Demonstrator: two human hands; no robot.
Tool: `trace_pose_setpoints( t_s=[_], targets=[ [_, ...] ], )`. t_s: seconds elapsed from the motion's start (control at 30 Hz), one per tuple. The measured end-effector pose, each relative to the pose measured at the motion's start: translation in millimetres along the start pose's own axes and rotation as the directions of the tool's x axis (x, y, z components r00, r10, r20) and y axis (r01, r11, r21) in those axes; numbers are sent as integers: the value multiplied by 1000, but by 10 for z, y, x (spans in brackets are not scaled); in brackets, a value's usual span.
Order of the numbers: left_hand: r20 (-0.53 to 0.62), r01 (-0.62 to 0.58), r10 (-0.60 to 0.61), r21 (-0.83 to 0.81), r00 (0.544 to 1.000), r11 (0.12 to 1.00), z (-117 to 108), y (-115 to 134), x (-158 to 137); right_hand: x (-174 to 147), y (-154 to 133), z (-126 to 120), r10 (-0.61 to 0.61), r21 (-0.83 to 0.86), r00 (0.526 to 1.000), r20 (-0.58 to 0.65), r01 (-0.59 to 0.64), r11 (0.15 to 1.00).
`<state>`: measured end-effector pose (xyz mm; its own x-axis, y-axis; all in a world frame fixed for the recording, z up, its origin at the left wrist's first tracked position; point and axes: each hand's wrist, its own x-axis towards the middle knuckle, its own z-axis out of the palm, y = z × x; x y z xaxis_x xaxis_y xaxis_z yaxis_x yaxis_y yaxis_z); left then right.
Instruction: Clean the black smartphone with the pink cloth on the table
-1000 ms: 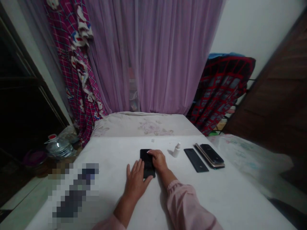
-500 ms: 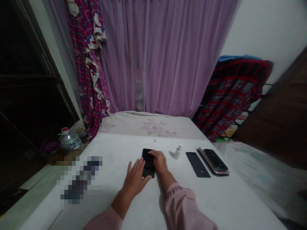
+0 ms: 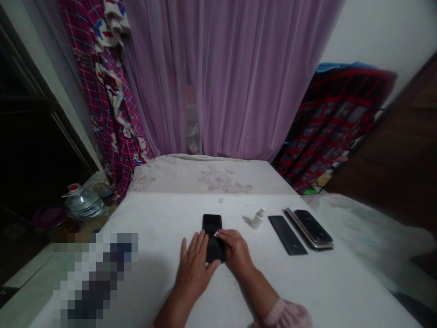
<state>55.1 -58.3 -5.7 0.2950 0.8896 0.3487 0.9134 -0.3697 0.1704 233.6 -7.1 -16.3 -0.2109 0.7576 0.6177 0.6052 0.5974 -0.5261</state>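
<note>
A black smartphone [image 3: 212, 222] lies flat on the white-covered table, its long side running away from me. My left hand [image 3: 193, 269] rests with spread fingers along the phone's left edge, the thumb by its lower end. Over the right side of the phone, my right hand [image 3: 239, 253] is closed in a pinch on a small white piece [image 3: 216, 234], cloth or paper, mostly hidden by the fingers. That piece touches the glass or hovers just above it; I cannot tell which. Right of the hands stands a small white spray bottle [image 3: 258, 218].
A dark flat phone-shaped panel [image 3: 287, 235] lies to the right, beside a stack of phones [image 3: 312, 226]. A tiny pale square [image 3: 220, 201] sits beyond the smartphone. At the left edge is a pixelated patch [image 3: 102, 278]. A water jug [image 3: 85, 200] stands lower down at left.
My right hand has slid down the phone toward me with the white piece. My left hand stays at the left edge. The view has shifted slightly, and more of the phone's top shows.
</note>
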Motion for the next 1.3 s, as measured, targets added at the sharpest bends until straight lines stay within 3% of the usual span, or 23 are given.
trace_pose_setpoints(
  t_s=[0.17, 0.27, 0.47, 0.83, 0.93, 1.17, 1.3],
  targets=[
    [26, -4, 4, -1, 1000, 1000, -32, 11, 7, 436, 235, 191, 97, -81, 995, -31, -99, 992],
    [-19, -11, 11, 7, 1000, 1000, -124, 39, -5, 598, 357, 296, 130, -89, 991, -31, -133, 987],
    [-24, -23, 20, -137, 1000, 990, -273, 74, 16, 588, 387, 300, 114, -60, 993, 3, -113, 992],
    [30, -92, 99, -174, 995, 980, -219, 33, 49, 208, 80, -69, -207, 132, 973, 99, 193, 972],
    [33, -110, 116, -153, 993, 982, -222, 33, 56, 272, 107, -60, -195, 117, 973, 126, 180, 977],
    [0, -134, 135, -121, 991, 984, -177, 14, 31, 766, 305, 261, -26, -21, 995, 95, 29, 999],
    [-75, -152, 143, -129, 987, 980, -132, 4, 22, 614, 239, 221, -83, 23, 989, 124, 81, 996]
  ],
)
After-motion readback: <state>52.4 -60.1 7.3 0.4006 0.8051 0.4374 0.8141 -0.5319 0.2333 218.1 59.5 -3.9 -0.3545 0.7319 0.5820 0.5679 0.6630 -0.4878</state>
